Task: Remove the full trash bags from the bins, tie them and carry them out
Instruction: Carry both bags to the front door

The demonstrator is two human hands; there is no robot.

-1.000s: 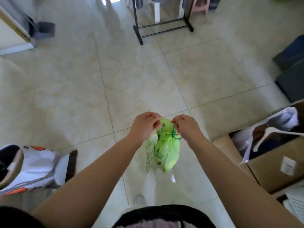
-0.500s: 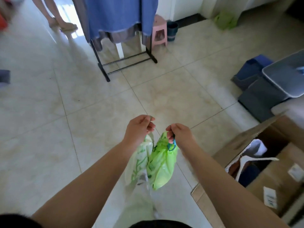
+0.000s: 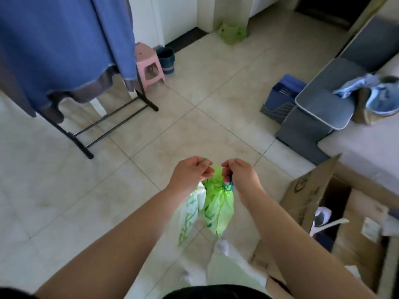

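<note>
Green plastic bunches between two fists held close together over the tiled floor (image 3: pixel 155 134). The left hand (image 3: pixel 190 174) is curled shut on the gathered neck of a green trash bag (image 3: pixel 218 208), knuckles up. The right hand (image 3: pixel 239 173) is also curled shut, its fingers (image 3: pixel 226 169) pinching the same neck where a dark blue-green drawstring (image 3: pixel 228 186) loops just below them. Both forearms reach forward and slightly inward from the bottom of the view. The green bag hangs straight down from the hands, clear of the floor; what fills it cannot be made out. A white bag with a green leaf print (image 3: pixel 190 214) hangs beside it, under the left hand and touching the green one; which hand bears it is unclear.

To the right, an open cardboard box (image 3: pixel 306 197) stands on the floor, with white and dark items inside. Further right, a grey lidded bin (image 3: pixel 323 108) stands near a blue box (image 3: pixel 282 93). Another green bag (image 3: pixel 232 32) sits on the floor by the far wall. At left, a black clothes rack (image 3: pixel 112 117) carries blue cloth (image 3: pixel 64 44), with a pink stool (image 3: pixel 149 65) and a dark bucket (image 3: pixel 165 59) just behind.
</note>
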